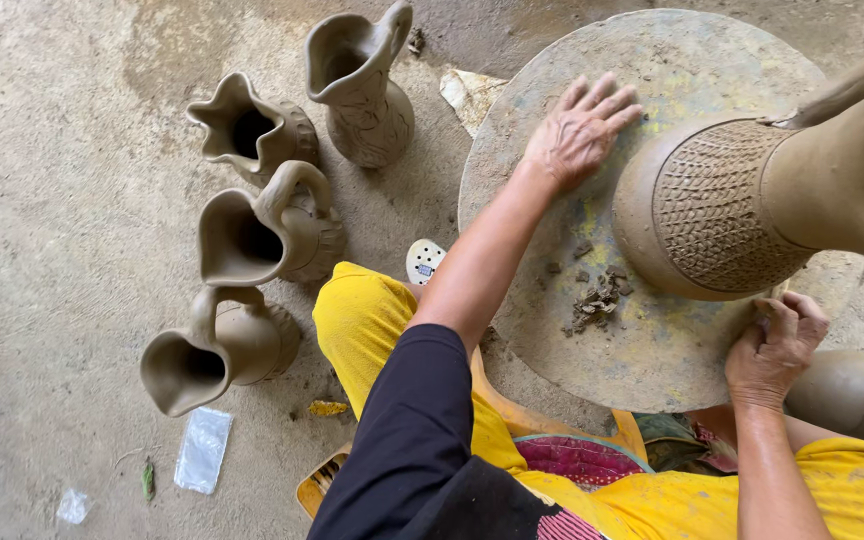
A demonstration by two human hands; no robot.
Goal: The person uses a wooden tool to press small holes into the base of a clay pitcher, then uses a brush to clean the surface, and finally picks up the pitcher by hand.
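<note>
Seen from above, a seated person in yellow trousers works a tall unfired clay vase [752, 200] standing on a round turntable [552, 130], its lower band scored with a fine crosshatch pattern. The left hand [580, 130] lies open and flat on the disc just beside the vase, as if to steady or turn it, while the right hand [774, 345] is curled closed at the vase's base, perhaps pinching a small tool, though I cannot tell. Four finished clay jugs [262, 235] stand together on the floor to the left, well apart from the work, and clay scraps [597, 300] lie on the disc.
</note>
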